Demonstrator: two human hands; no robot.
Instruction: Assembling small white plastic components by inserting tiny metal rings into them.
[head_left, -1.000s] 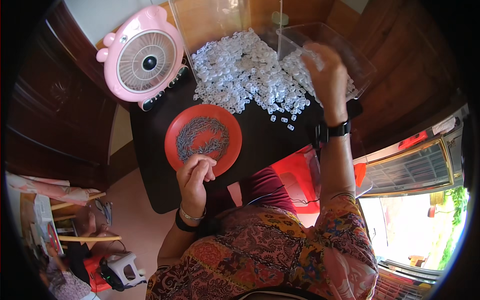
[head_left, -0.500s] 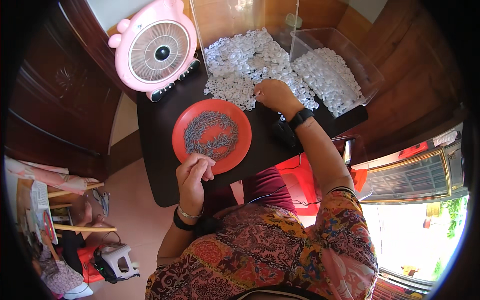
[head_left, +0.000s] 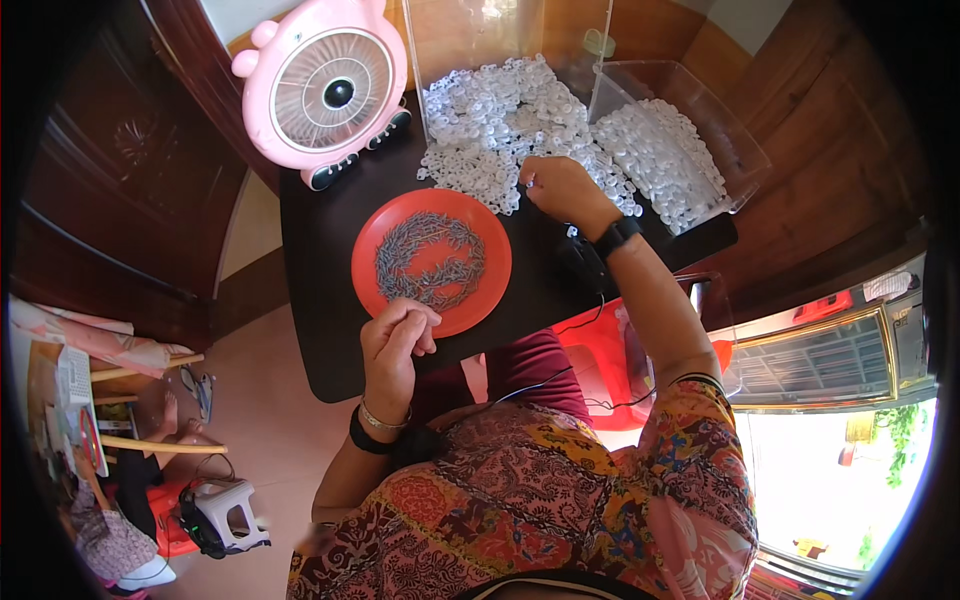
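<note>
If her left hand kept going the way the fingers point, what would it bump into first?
Most likely the near rim of the red plate: the left hand is just short of it, fingertips aimed at the grey metal bits heaped there. Its height above the plate is unclear.

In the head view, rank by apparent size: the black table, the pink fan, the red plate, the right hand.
1. black table
2 and 3. pink fan and red plate: they look about alike, and the fisheye bend makes ranking unsure.
4. right hand, clearly smallest.
</note>
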